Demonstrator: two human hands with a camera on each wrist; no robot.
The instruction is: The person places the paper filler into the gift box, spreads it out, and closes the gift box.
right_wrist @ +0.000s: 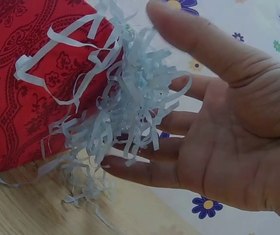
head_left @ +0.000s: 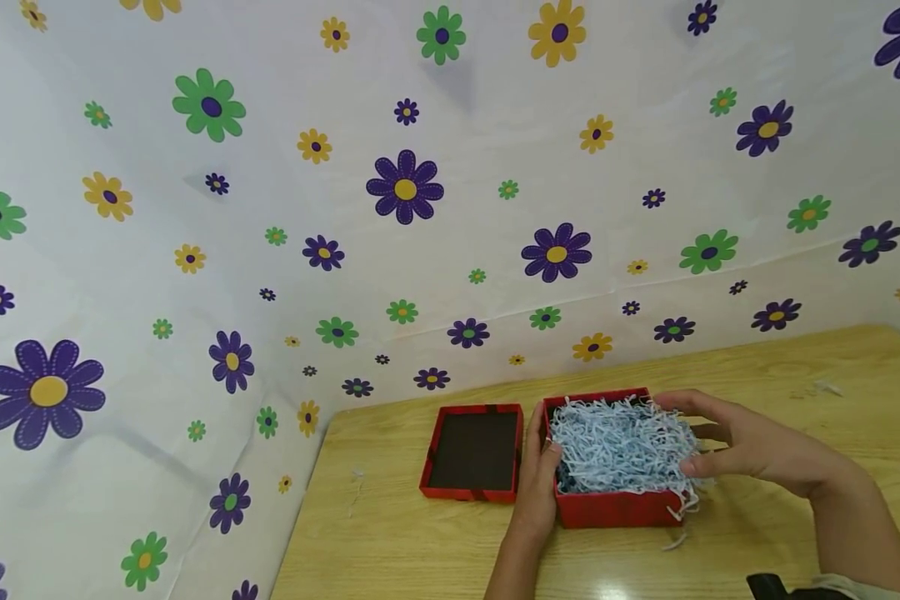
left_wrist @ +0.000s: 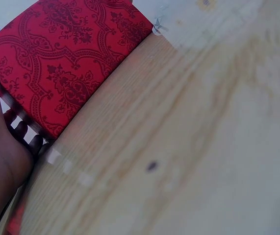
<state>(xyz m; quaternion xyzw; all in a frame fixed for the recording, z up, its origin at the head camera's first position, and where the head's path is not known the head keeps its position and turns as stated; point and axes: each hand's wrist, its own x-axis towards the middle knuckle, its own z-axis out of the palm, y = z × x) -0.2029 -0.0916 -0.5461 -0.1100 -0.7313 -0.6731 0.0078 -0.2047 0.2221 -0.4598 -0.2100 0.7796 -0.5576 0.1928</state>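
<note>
A red patterned gift box (head_left: 618,510) stands on the table, heaped with pale blue shredded paper (head_left: 618,446). Along its left wall lies my left hand (head_left: 537,487), the thumb near the rim and the fingers on the outer side, gripping the box. In the left wrist view the left hand (left_wrist: 5,156) is partly cut off beside the box's red wall (left_wrist: 71,63). At the right end, my right hand (head_left: 757,446) has its fingers spread and touches overhanging shreds. The right wrist view shows this hand (right_wrist: 228,127) with extended fingers behind the dangling shreds (right_wrist: 135,93).
Left of the box lies its lid (head_left: 474,450), dark inside facing up. Loose paper scraps are on the wooden table (head_left: 390,542), one in front of the box (head_left: 675,542) and some at the far right. A flower-printed sheet (head_left: 450,108) hangs behind and to the left.
</note>
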